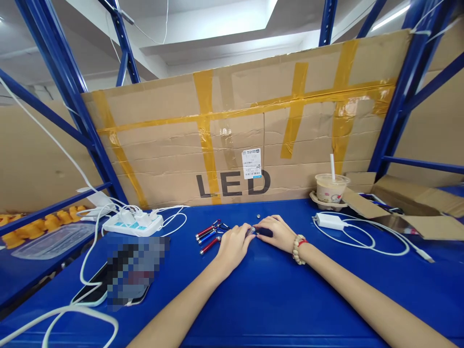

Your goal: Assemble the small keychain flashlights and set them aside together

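Near the middle of the blue table [275, 299], my left hand [234, 244] has its fingers closed round a small object that is mostly hidden, with a shiny end at the fingertips. My right hand [277, 234], with a beaded bracelet at the wrist, is closed on a dark cylinder [264, 232]. The fingertips of both hands nearly meet. Just left of my left hand lie small metallic tubes: a red one [209, 245], a blue one [206, 237] and another red one [205, 231]. A tiny round metal piece [258, 216] rests beyond my hands.
At the left are a white power strip [134, 223] with cables and a phone [92, 290]. To the right stand a cup with a straw [330, 188], a white charger [329, 221] and an open cardboard box [416, 227]. A cardboard sheet [163, 159] closes off the back.
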Tool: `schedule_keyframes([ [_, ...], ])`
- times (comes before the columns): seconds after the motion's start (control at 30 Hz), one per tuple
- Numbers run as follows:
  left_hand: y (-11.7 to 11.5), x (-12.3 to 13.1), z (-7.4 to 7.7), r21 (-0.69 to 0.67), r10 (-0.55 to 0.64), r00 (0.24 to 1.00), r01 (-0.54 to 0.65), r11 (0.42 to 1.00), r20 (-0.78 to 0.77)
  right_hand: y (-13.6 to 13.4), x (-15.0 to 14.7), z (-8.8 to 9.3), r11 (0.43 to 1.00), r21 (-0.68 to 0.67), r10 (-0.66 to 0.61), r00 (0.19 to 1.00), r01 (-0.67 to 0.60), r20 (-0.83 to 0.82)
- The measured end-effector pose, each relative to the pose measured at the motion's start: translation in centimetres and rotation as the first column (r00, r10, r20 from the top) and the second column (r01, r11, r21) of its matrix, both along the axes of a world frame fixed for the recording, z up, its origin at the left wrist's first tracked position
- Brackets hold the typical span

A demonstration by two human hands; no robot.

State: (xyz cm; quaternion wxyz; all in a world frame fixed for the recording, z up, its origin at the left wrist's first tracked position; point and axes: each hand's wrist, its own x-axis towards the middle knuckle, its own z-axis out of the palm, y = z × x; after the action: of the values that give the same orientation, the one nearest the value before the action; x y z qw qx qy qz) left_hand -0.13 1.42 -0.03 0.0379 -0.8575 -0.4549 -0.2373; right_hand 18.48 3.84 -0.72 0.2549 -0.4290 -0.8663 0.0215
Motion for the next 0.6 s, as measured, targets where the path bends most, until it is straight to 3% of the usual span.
schedule_keyframes([
  [0.4,0.10,-0.16,-0.04,-0.003,0.026,0.998,-0.026,1.000,0.063,0.26,0.31,-0.45,0.998,-0.001,-0.064,0.998,0.064,-0.008],
  [0.6,0.16,-0.28,-0.01,0.008,0.025,0.998,-0.026,1.000,0.059,0.63,0.43,-0.94,0.999,-0.035,-0.009,0.999,0.007,-0.052],
])
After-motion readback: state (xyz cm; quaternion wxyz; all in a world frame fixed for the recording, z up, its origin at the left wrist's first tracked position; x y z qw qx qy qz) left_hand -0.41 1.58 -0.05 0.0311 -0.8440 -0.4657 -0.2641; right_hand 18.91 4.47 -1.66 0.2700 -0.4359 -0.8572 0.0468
